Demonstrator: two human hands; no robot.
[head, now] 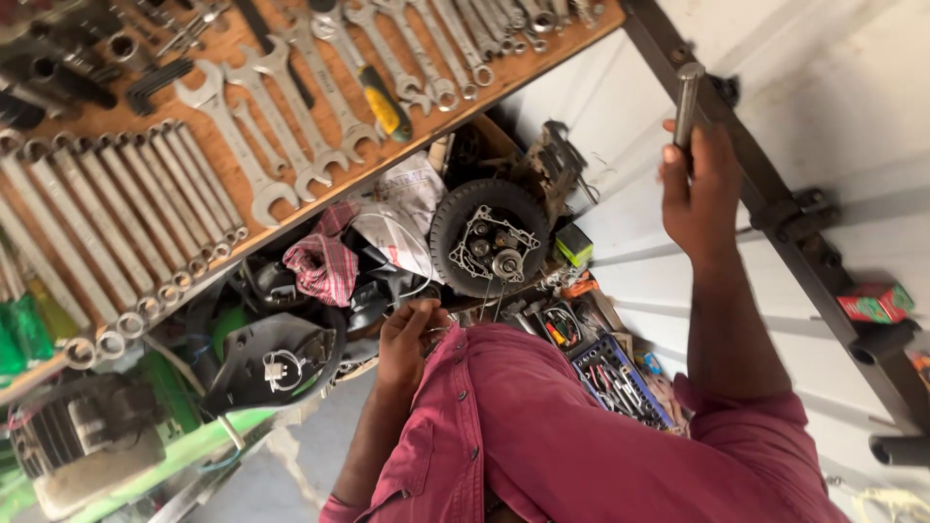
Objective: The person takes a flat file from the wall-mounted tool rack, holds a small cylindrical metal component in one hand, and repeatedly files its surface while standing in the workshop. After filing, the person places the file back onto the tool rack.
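- Right hand [699, 189]: fist closed round a plain grey steel rod [687, 102], gripped at its lower end; most of the rod sticks out past the fingers toward the top of frame.
- Rod long axis approx. parallel to the forearm, lying across the dark steel frame bar [775, 208]; touching or just in front, can't tell.
- Left hand [407, 339]: fingers curled at the edge of the clutter, near thin wires [489, 302] below the black ribbed wheel hub w/ exposed metal gears [489, 242]. What it pinches, if anything, is hidden; grip can't be told.
- Left hand is nearer the hub; right hand well apart, up by the bar.
- Containers: blue plastic tool tray [620, 380], holds small bits and sockets.
- Wooden board [232, 165] carries rows of steel spanners.
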